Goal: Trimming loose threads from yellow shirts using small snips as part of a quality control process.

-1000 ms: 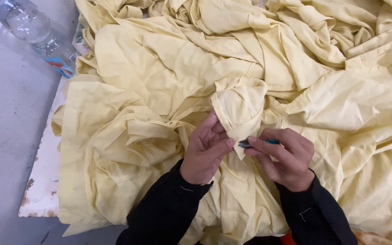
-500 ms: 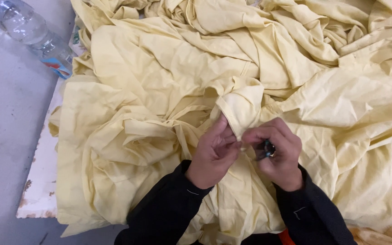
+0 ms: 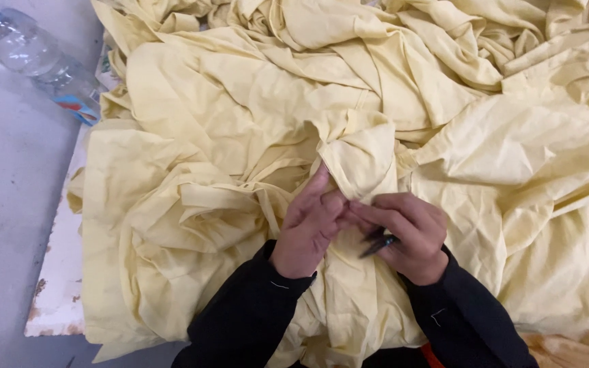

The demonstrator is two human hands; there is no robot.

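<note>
Yellow cloth (image 3: 376, 157) pinched by both hands, plastic bottle (image 3: 35, 61) far left

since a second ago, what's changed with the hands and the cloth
The hands closed together: a second ago they stood slightly apart, now the left hand and right hand touch at the fingertips under the raised fold of yellow cloth. The small dark tool in the right hand swung from pointing sideways to slanting down. Both hands keep their grip; the plastic bottle lies unmoved.

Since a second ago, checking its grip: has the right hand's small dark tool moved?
Yes. The small dark tool has tilted and sunk deeper into the right hand, judged against the yellow fabric.
</note>
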